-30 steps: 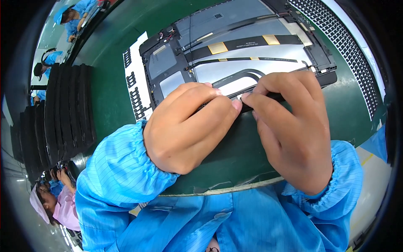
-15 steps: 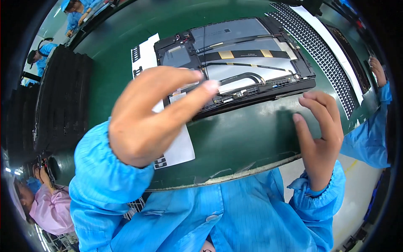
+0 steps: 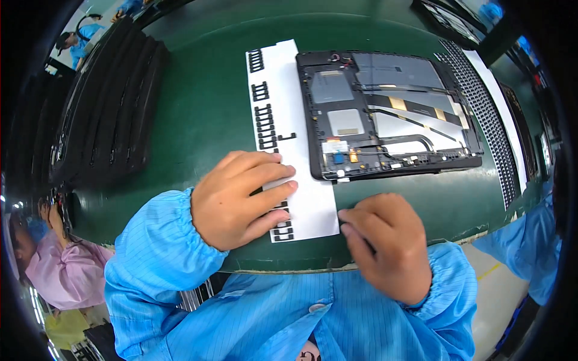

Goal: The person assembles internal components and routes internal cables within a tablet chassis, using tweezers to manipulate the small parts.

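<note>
My left hand (image 3: 244, 201) lies over the lower part of a white backing sheet (image 3: 310, 210), fingers stretched out across its column of small black bracket-shaped stickers (image 3: 264, 123). One loose L-shaped black piece (image 3: 288, 137) sits apart on the sheet. Beside the sheet's lower right edge is my right hand (image 3: 388, 243), its fingers curled and the tips close together. Whatever they hold, if anything, is too small to see. Just beyond lies an opened flat electronic device (image 3: 346, 108) with a black frame, silver and grey panels, dark cables and gold patches.
Black slab-like parts (image 3: 111, 102) stand stacked at the left. Right of the device lie a strip of black rectangles (image 3: 481, 114) and a white strip (image 3: 500, 120). Another black-framed unit (image 3: 448, 21) is at the far right. People work nearby, one in a pink sleeve (image 3: 66, 265).
The view has shifted, showing the device farther right and more of the sticker sheet. My left hand has come down flat onto the sheet. My right hand has moved left, its fingers closing.
</note>
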The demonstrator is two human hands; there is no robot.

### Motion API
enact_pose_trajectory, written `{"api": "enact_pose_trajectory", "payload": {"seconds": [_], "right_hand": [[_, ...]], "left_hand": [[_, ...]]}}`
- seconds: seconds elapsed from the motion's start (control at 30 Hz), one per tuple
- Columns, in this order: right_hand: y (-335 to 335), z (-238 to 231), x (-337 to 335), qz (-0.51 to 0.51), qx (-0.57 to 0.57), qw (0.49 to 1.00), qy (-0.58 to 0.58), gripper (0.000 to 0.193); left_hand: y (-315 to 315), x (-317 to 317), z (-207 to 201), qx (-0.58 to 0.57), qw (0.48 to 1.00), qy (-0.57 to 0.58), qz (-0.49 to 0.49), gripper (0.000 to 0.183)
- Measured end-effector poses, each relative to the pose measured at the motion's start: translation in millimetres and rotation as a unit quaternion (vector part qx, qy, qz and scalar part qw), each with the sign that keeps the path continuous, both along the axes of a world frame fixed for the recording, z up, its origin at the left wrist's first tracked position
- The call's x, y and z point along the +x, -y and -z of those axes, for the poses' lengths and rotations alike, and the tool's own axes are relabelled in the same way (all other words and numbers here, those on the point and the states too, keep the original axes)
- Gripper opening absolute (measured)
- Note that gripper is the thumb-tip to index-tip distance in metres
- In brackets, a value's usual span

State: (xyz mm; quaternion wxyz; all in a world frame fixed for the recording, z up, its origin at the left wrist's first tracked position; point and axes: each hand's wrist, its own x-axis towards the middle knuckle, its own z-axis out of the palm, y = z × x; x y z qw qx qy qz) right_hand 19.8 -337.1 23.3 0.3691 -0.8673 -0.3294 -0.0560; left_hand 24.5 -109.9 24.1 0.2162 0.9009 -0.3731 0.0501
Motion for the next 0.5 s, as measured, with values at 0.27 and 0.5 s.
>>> {"api": "enact_pose_trajectory", "payload": {"seconds": [0.27,0.5], "right_hand": [[-51,6,-3,0.01,-0.065,0.996,0.06,0.015],[-72,16,0,0.024,0.026,0.998,0.051,0.012]], "left_hand": [[-9,-4,5,-0.064,0.995,-0.075,-0.025,0.067],[-8,-8,4,0.033,0.995,-0.013,-0.088,0.061]]}}
